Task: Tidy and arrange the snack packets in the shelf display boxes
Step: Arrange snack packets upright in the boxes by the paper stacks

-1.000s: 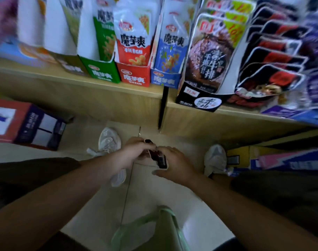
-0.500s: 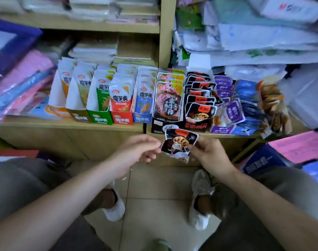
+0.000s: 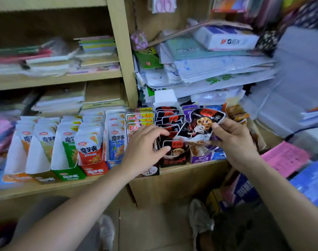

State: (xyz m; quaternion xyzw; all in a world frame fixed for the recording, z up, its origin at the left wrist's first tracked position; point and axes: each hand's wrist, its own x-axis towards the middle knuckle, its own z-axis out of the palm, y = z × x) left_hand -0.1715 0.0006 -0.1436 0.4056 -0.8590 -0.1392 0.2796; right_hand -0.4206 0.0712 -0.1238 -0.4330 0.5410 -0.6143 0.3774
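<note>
Several black packets (image 3: 168,117) fill one display box (image 3: 174,161); right hand (image 3: 234,140) pinches a loose packet (image 3: 199,124), left hand (image 3: 145,147) open beside them.

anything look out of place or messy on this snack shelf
One black-and-red foil snack packet is out of any box, pinched tilted in the right hand over the purple cardboard display box; matching packets stand in the black cardboard display box beside it.

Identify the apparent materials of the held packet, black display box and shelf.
Held packet, in the right hand: likely glossy plastic film, shiny and crumpled. Black display box: probably printed cardboard, stiff flat front. Shelf: pale wood or laminate, matte; cannot tell which.
</note>
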